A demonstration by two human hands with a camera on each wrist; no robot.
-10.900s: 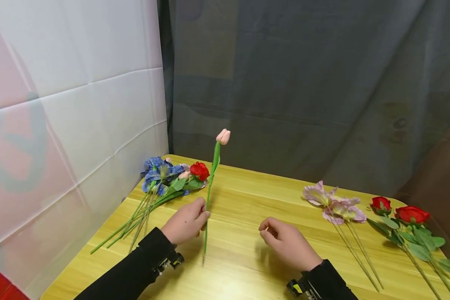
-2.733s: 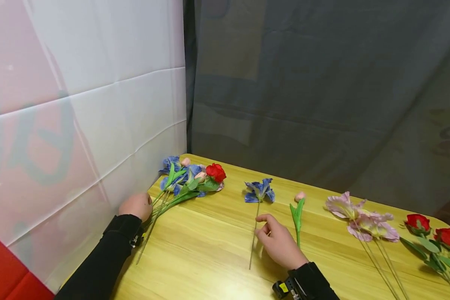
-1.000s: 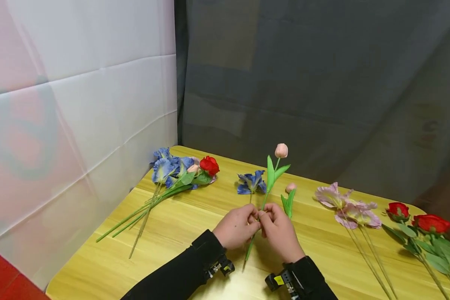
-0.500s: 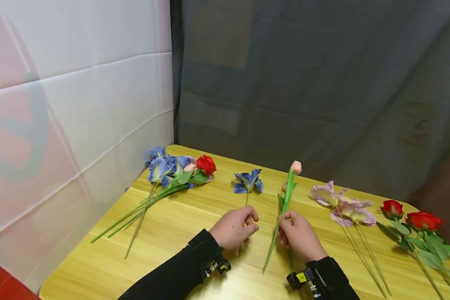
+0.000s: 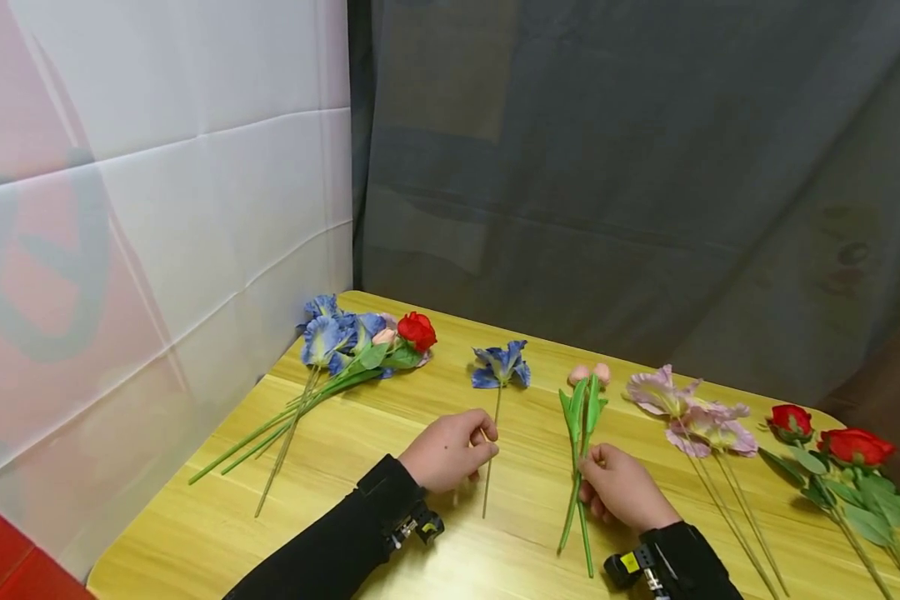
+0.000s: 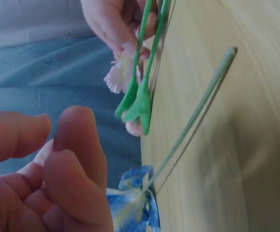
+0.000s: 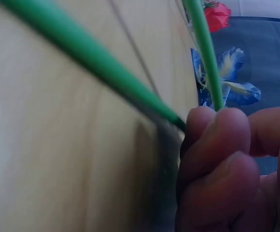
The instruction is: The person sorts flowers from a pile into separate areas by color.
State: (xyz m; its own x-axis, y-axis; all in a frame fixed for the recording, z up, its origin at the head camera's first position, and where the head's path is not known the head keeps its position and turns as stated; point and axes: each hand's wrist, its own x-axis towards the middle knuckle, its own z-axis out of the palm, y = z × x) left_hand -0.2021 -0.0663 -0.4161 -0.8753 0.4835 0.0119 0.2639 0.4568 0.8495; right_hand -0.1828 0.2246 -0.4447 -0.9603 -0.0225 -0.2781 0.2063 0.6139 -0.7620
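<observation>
My right hand [image 5: 618,487] pinches the green stem of a pink tulip [image 5: 594,404], low over the table. A second pink tulip [image 5: 573,412] lies beside it, their stems crossing near the fingertips; in the right wrist view a green stem [image 7: 205,48] runs up to the finger ends. My left hand [image 5: 450,450] hovers with loosely bent fingers and nothing in them, beside the thin stem of a blue iris-like flower [image 5: 501,365]. In the left wrist view that stem [image 6: 193,118] lies on the table, apart from the fingers [image 6: 79,140].
To the left lies a pile of blue flowers [image 5: 322,337], a red rose [image 5: 417,331] and a pale pink tulip. Two pale purple flowers [image 5: 708,425] and red roses [image 5: 857,446] with leaves lie to the right on the wooden table [image 5: 390,500]. Cloth walls stand behind and left.
Both hands were together on one tulip; the right hand then carried it right and lowered it beside the other tulip. The left hand let go and drew back left.
</observation>
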